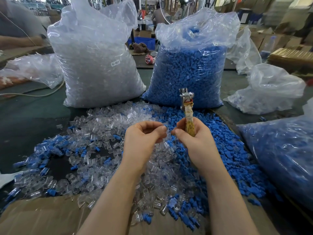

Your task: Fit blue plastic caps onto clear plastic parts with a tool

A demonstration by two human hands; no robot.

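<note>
My left hand (pixel 144 134) is raised over the pile, its fingers curled round a clear plastic part (pixel 166 135) pinched at the fingertips. My right hand (pixel 191 133) grips the tape-wrapped handle of a metal tool (pixel 186 99), whose steel head points up. Its thumb and forefinger meet the clear part; whether a blue cap sits between them is hidden. Loose clear parts (pixel 105 126) cover the table's middle and left. Loose blue caps (pixel 225 146) lie heaped on the right.
A big bag of clear parts (pixel 94 61) and a big bag of blue caps (pixel 188 72) stand behind the pile. Another bag of blue pieces (pixel 284 153) lies at right, crumpled plastic bags (pixel 271 89) at back right. Cardboard (pixel 42 216) lies at the front edge. A person's arm (pixel 18 39) rests at far left.
</note>
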